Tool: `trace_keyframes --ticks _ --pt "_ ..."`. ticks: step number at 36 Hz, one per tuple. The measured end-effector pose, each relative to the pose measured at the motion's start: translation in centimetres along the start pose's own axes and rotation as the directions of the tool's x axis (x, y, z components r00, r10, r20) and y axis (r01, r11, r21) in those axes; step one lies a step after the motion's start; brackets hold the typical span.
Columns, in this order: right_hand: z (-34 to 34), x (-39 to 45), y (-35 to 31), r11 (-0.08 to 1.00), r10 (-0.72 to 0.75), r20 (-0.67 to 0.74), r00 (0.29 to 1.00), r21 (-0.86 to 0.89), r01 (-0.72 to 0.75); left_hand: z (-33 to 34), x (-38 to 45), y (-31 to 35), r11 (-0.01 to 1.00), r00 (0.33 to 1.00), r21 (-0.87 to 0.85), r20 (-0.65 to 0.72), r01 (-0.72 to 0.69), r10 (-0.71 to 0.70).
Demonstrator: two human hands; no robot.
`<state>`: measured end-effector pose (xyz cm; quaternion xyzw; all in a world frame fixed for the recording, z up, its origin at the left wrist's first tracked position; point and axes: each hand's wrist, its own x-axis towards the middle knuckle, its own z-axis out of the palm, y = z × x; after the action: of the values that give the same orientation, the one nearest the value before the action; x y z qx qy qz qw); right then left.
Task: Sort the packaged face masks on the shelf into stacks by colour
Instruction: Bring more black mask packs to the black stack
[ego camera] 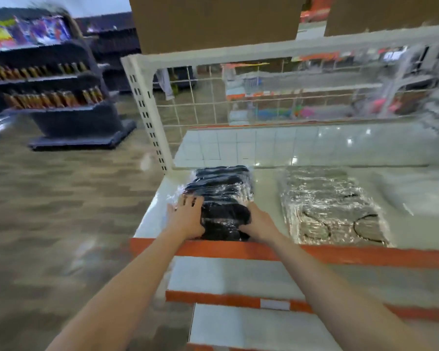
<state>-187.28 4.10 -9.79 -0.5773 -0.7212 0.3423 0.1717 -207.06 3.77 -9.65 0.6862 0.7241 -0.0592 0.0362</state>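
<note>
A stack of black packaged face masks lies at the left end of the white shelf, reaching to its orange front edge. My left hand rests flat with spread fingers on the stack's left side. On the stack's right side my right hand presses with its fingers against the front packet. To the right, apart from the black one, sits a stack of grey packaged masks with black ear loops. Farther right, a pale stack is too blurred to make out.
A white wire grid backs the shelf, with a perforated post at the left corner. Cardboard boxes stand on top. Lower shelves with orange edges jut out below. A dark display rack stands on the floor to the left.
</note>
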Motion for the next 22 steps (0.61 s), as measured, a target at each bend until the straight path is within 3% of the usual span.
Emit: trace_keyframes --ticks 6,10,16,22 --pt "0.7 0.3 -1.3 0.992 0.1 -0.057 0.993 -0.075 -0.104 -1.5 0.2 -1.9 0.995 0.993 -0.086 0.098 -0.052 0.061" --pt "0.2 0.8 -1.8 0.985 0.117 -0.062 0.991 -0.121 -0.124 -1.7 1.1 -2.8 0.996 0.995 -0.072 0.082 -0.056 0.062" --pt "-1.3 3.0 -2.6 0.951 0.072 0.12 0.99 -0.308 -0.032 -3.0 2.7 -2.3 0.994 0.974 -0.064 0.205 -0.088 0.099" --pt "-1.5 6.2 -3.4 0.982 0.006 0.033 0.999 -0.188 0.001 -3.5 4.3 -3.4 0.945 0.981 -0.326 0.179 -0.014 0.077"
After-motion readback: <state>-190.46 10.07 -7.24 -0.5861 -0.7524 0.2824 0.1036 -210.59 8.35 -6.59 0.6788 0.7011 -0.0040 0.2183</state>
